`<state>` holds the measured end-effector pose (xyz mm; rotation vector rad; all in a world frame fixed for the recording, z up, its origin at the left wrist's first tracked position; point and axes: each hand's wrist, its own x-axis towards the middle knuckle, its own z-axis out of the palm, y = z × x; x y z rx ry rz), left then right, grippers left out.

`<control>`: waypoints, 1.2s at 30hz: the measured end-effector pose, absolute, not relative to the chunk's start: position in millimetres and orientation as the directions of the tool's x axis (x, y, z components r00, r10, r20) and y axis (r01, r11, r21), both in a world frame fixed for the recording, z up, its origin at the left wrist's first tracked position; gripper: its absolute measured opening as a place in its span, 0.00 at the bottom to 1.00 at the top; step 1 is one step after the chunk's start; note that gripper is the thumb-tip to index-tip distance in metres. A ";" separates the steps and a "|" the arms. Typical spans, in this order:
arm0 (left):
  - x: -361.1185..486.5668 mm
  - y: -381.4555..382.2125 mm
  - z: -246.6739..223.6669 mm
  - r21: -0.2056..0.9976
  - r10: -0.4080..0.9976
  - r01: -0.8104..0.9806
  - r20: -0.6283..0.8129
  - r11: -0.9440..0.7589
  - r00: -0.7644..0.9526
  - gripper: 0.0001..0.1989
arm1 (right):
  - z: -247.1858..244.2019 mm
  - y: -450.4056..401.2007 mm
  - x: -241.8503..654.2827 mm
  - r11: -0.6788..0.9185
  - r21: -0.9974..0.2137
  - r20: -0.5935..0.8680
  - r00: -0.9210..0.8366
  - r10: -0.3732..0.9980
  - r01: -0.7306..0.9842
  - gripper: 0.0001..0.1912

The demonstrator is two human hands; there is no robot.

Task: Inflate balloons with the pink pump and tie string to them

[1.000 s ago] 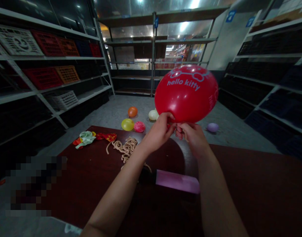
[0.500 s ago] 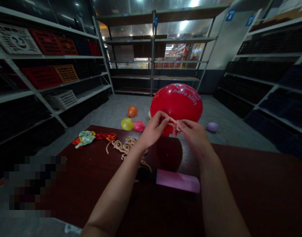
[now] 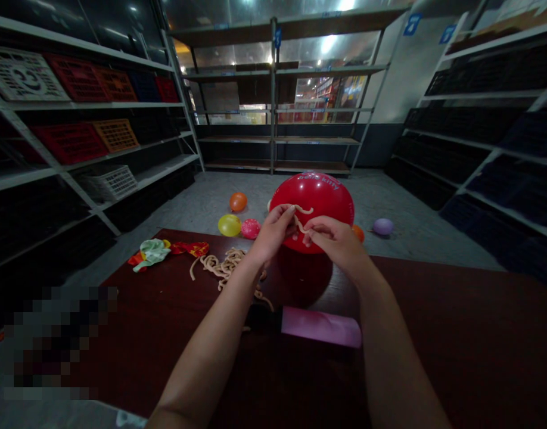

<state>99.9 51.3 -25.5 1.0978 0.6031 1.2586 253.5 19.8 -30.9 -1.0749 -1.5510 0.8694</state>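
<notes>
A large red balloon (image 3: 316, 193) with "hello kitty" printed near its top is just beyond my hands, over the far edge of the dark table. My left hand (image 3: 277, 229) pinches a beige cord (image 3: 304, 210), whose loose end curls to the right against the red. Lower down, my right hand (image 3: 329, 235) pinches another part of the cord, close to the left fingers. The balloon's neck is hidden behind my hands. Under my forearms lies a pink and black balloon pump (image 3: 320, 326). A tangled pile of beige cords (image 3: 224, 265) rests left of my left wrist.
Uninflated balloons (image 3: 155, 253) lie at the table's (image 3: 434, 322) far left. On the floor beyond are orange (image 3: 238, 201), yellow (image 3: 229, 225), pink (image 3: 251, 229) and purple (image 3: 382, 226) balloons. Shelves with plastic crates (image 3: 115, 136) line the left, and more shelving (image 3: 273, 140) stands behind.
The red balloon has sunk lower and tipped, its lettering now nearer the top edge. Both hands have shifted slightly left, and a loose cord end now shows above the right fingers.
</notes>
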 end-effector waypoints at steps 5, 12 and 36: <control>103.8 51.3 -28.6 0.908 0.937 -0.411 0.209 -0.080 0.279 0.13 | -32.8 20.0 245.9 0.348 -0.834 0.389 0.007 0.921 0.428 0.07; 97.9 50.0 -24.5 0.882 0.879 -0.452 0.318 -0.136 0.355 0.16 | -28.7 21.3 246.4 0.349 -0.906 0.366 0.028 0.930 0.241 0.13; 110.7 46.2 -24.0 0.858 0.935 -0.392 0.356 -0.332 -0.013 0.19 | -21.9 14.2 226.0 0.240 -0.966 0.237 0.040 0.971 -0.096 0.17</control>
